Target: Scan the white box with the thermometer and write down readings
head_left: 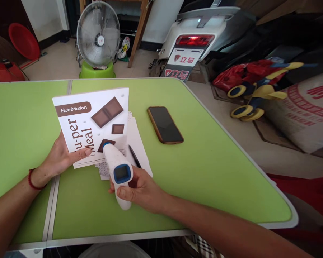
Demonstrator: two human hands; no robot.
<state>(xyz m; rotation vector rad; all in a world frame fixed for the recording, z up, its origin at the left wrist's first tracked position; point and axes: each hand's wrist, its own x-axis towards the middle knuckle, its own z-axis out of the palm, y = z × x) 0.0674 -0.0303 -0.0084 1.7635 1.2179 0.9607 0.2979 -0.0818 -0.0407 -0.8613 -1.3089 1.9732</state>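
The thermometer (121,174) slanted lengthwise up-left toward the pack (107,132).
The right hand (144,190) clasped its handle; the left hand (60,156), apart, gripped the pack's lower left.

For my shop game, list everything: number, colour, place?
Table: 1, green, centre
Box: 1, white-brown, left hand
Thermometer: 1, white-blue, right hand
Papers: uncountable, white, table
Pen: 1, black, on papers
Phone: 1, black, table
Fan: 1, grey, back
Stool: 1, green, under fan
Scooter: 1, white, back
Toy: 1, yellow-blue, right
Sack: 1, white, right
Basin: 1, red, left
Clutter: uncountable, dark, upper right
Left hand: 1, on box
Right hand: 1, on thermometer
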